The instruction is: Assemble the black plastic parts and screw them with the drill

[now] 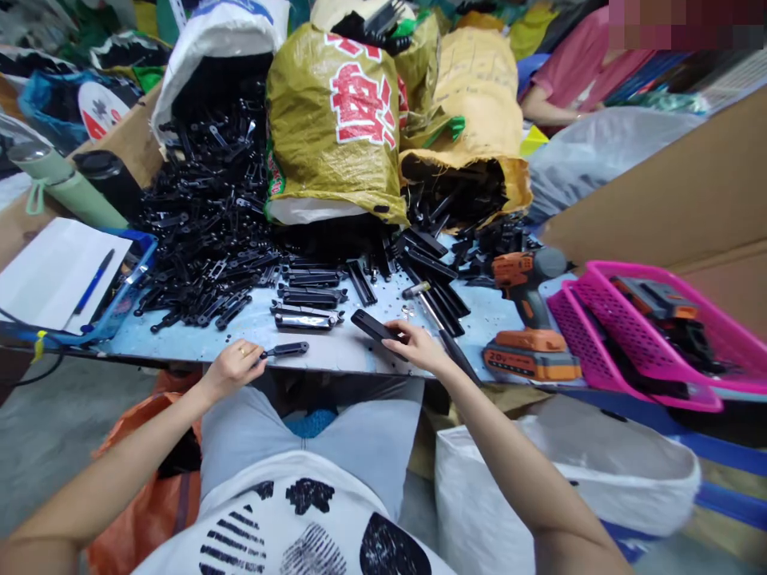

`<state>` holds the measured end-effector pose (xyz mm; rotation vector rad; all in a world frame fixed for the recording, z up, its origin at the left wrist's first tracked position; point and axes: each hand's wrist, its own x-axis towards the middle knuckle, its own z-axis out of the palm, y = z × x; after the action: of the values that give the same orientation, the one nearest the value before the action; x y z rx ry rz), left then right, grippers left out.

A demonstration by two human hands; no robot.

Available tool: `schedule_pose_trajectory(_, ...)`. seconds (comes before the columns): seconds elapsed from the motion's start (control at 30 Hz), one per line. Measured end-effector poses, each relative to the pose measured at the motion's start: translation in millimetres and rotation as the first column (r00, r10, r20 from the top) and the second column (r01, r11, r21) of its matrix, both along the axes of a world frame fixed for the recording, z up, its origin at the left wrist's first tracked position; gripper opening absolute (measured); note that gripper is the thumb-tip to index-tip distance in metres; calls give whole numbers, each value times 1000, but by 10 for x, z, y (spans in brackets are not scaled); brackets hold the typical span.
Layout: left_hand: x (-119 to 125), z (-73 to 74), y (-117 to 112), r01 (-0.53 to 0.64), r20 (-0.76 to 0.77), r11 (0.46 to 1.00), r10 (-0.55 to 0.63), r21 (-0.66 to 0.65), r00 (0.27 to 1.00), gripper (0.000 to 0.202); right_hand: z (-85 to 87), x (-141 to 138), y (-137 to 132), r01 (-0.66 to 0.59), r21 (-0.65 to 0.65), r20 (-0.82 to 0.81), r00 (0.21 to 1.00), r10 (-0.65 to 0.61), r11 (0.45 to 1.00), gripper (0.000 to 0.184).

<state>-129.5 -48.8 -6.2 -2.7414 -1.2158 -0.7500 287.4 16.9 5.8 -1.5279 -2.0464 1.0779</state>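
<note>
My left hand [238, 366] is closed on the end of a small black lever-like part [288, 349] at the table's front edge. In my right hand [415, 345] is a long black channel-shaped part [376, 326], gripped between thumb and fingers and tilted up to the left. Between and beyond the hands lies a row of black assembled parts [307, 321], set side by side. A hammer [440, 315] with a dark handle lies just right of my right hand. Another black channel piece [362, 283] rests farther back.
A large heap of black parts [209, 216] spills from a white sack [224, 32] at left. An orange cordless drill [527, 311] stands right, beside pink baskets [599, 335]. Sacks [332, 120] line the back. A blue tray [141, 263] holds paper and a pen. Another person [575, 80] sits beyond.
</note>
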Motion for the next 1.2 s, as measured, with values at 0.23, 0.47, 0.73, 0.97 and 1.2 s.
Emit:
schedule_pose_trajectory(0.23,426,-63,43,-308,-198,944,282,-115,939,44,-84,-170,-125,-198,216,377,920,105,956,43)
schedule_pose_trajectory(0.47,775,-121,163,-223,-132,948,196,-228,972,19,113,-403,-175,-476,247,580,771,264,844,35)
schedule_pose_trajectory(0.73,988,73,97,-245,152,878,331,-412,931,36,-97,-685,-25,56,421,568,762,-311,905,70)
schedule_pose_trajectory(0.97,1061,87,49,-155,358,859,358,-488,862,34,-124,-678,-26,-71,385,453,883,-121,920,46)
schedule_pose_trajectory(1.2,1337,247,56,65,599,779,423,-624,680,39,45,-991,-344,157,-132,-364,911,-195,979,60)
